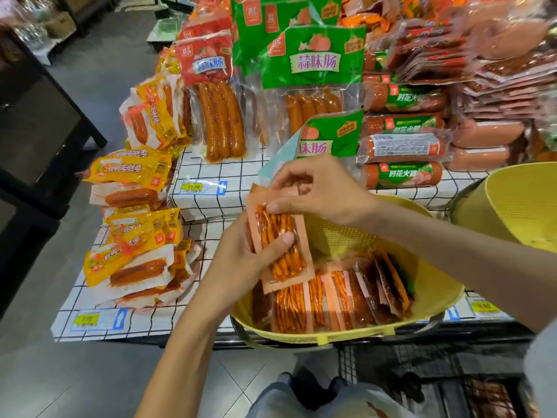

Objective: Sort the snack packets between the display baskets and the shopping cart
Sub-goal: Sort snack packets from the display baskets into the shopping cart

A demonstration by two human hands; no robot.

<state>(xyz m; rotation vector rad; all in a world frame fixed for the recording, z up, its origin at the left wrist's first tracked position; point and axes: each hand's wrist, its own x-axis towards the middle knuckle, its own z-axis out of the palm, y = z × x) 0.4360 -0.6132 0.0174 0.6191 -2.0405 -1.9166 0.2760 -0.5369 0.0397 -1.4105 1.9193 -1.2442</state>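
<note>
An orange snack packet (278, 245) of thin red-orange strips is held upright above the yellow display basket (434, 294). My left hand (241, 260) grips its lower left side, thumb across the front. My right hand (313, 188) pinches the packet's top edge. Behind my right hand stands a green-topped sausage packet (331, 134); whether those fingers hold it too is unclear. Several more orange packets (331, 297) stand in a row inside the basket. The black wire shopping cart (422, 375) sits low at the bottom right.
A second yellow basket (518, 206) stands at the right. Yellow sausage packs (141, 224) pile up at the left on a white grid-patterned display table (208, 206). Red and green sausage packs (313, 61) stand behind. Ham rolls (404, 149) stack at the right. A dark shelf (36, 140) borders the grey aisle.
</note>
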